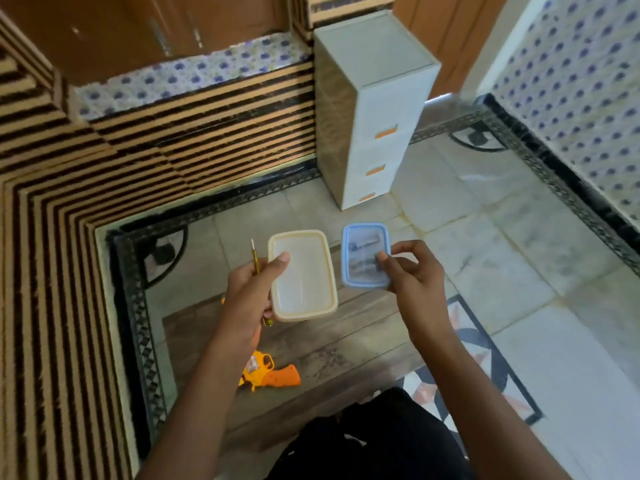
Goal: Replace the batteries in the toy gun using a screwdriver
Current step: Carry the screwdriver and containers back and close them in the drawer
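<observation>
1. The left hand [249,292] grips cream lidded plastic box [303,277] plus slim yellow screwdriver [254,252]; right hand [415,275] pinches blue-rimmed clear plastic box [363,251].
2. Set both down gently beside orange plastic toy gun [273,374] lying on wooden table [346,341].

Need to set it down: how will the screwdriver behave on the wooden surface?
Slim and round, the screwdriver may roll. Probably light and stiff: the left hand holds it alongside the cream container.
</observation>
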A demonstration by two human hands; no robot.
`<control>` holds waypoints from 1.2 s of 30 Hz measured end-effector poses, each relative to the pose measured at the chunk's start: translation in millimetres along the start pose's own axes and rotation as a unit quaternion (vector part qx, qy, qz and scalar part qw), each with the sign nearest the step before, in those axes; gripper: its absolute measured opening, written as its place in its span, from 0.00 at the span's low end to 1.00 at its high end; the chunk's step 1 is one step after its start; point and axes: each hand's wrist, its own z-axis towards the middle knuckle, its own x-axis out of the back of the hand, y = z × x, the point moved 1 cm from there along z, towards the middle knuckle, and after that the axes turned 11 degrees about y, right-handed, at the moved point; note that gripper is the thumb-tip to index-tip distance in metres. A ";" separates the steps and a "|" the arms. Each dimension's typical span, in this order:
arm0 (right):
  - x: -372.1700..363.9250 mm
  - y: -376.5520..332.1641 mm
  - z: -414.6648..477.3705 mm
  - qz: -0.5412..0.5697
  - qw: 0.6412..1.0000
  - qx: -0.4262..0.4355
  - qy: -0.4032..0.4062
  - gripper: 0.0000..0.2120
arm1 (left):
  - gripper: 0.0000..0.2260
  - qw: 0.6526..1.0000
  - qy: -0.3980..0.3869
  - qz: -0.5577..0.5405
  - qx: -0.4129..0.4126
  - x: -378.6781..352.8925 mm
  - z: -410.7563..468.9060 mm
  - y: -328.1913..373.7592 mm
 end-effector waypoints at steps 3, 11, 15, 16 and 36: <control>29.6 -12.8 0.8 0.026 0.999 -0.003 0.044 0.04 | 0.12 0.999 -0.034 0.019 -0.006 -28.4 -7.7 10.8; 128.2 -16.5 30.8 0.091 0.983 -0.016 0.161 0.05 | 0.12 0.987 -0.152 0.057 -0.009 -145.8 -44.4 36.5; 190.5 -8.3 61.2 0.106 0.973 -0.023 0.205 0.04 | 0.12 0.980 -0.185 0.069 -0.008 -222.4 -62.3 41.1; 211.5 -6.3 71.2 0.110 0.970 -0.027 0.216 0.04 | 0.13 0.979 -0.192 0.074 -0.009 -247.2 -69.2 41.1; 499.2 -1.8 237.0 0.096 0.944 -0.039 0.315 0.05 | 0.11 0.963 -0.234 0.129 -0.010 -578.3 -159.4 51.9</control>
